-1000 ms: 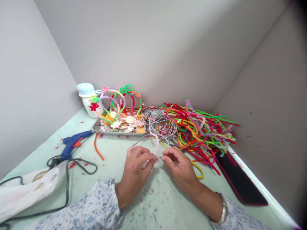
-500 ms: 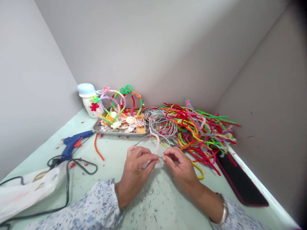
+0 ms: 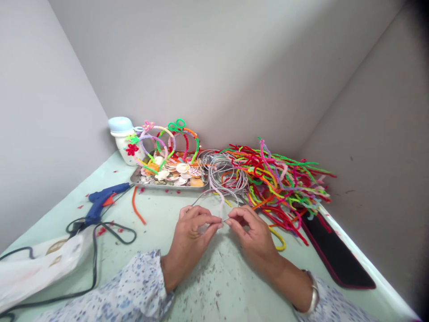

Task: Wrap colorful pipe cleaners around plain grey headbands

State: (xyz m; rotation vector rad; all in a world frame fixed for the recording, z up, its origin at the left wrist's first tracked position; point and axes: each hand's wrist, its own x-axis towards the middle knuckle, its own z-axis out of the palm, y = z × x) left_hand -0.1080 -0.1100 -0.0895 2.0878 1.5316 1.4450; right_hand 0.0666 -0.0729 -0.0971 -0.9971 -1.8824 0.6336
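My left hand (image 3: 192,235) is closed in a pinch near the middle of the table. The lower end of a pale pink pipe cleaner (image 3: 221,203) meets its fingertips, and the rest rises toward the pile behind. Facing it, my right hand (image 3: 253,232) pinches a thin grey metal headband hoop (image 3: 201,195), whose wire shows in the small gap between both sets of fingertips. This hoop seems to arch behind the hands from one to the other. Fingers hide exactly how pipe cleaner and wire meet.
Behind the hands lie grey wire hoops (image 3: 228,172) and a heap of coloured pipe cleaners (image 3: 284,183). A metal tray (image 3: 167,186) holds shells and finished-looking fuzzy headbands (image 3: 154,138). A blue glue gun (image 3: 97,205) with its cord, a white bottle (image 3: 124,143) and a black mat (image 3: 338,250) flank them.
The hands stay almost in place, both still pinching. The pale pink pipe cleaner and the hoop behind have shifted very slightly.
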